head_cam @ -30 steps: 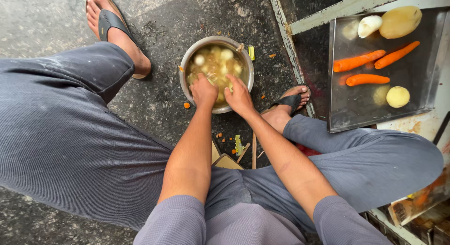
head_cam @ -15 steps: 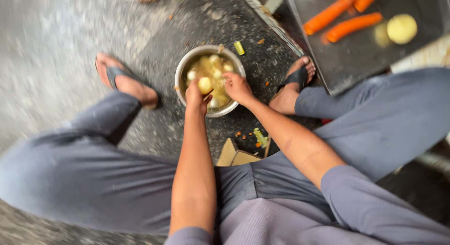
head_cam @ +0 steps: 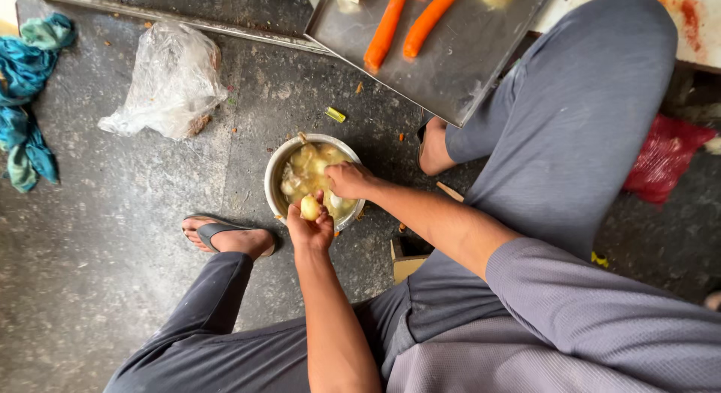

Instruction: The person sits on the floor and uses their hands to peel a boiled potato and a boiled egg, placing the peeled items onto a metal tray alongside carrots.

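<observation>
At the far left edge of the concrete floor (head_cam: pixel 113 235) a teal cloth (head_cam: pixel 26 100) is seen, and just right of it a crumpled clear plastic bag (head_cam: pixel 169 81). Near the middle of the floor a round metal bowl (head_cam: pixel 272 184) of cloudy water and pale peeled potatoes is set, beside a sandalled foot (head_cam: pixel 225 237). A peeled potato (head_cam: pixel 309 207) is grasped in the curled fingers of the left hand (head_cam: pixel 312 228) at the bowl's near rim. The right hand (head_cam: pixel 349 181) is dipped into the bowl, fingers bent; what they grasp cannot be told. Toward the top right, two carrots (head_cam: pixel 409 21) are laid on a steel tray (head_cam: pixel 458 70).
</observation>
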